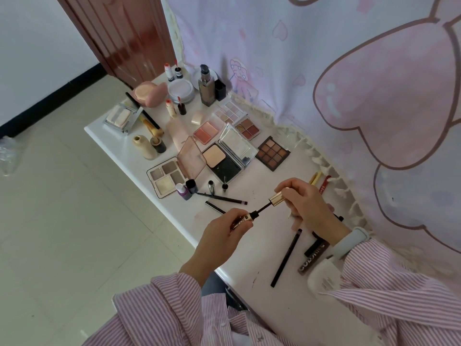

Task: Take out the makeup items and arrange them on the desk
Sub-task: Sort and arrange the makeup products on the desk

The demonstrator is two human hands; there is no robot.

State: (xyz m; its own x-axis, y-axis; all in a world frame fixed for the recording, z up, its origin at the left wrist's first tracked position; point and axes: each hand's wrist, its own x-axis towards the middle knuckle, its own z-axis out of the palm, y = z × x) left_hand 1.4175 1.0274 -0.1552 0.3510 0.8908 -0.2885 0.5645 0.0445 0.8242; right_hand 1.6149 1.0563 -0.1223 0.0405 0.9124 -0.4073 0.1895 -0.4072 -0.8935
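This is a room in a home, set up as a makeup corner. A small white desk (249,278) stands against a pink curtain (349,71) printed with hearts and a cartoon figure. Left of the desk lie pale floor tiles (62,196); beyond its far end stand a dark red-brown wooden door (119,38) and a white wall with a black skirting. On the desk lie open palettes (273,153), powder compacts (217,158), a pump bottle (206,88) and pencils (287,258).
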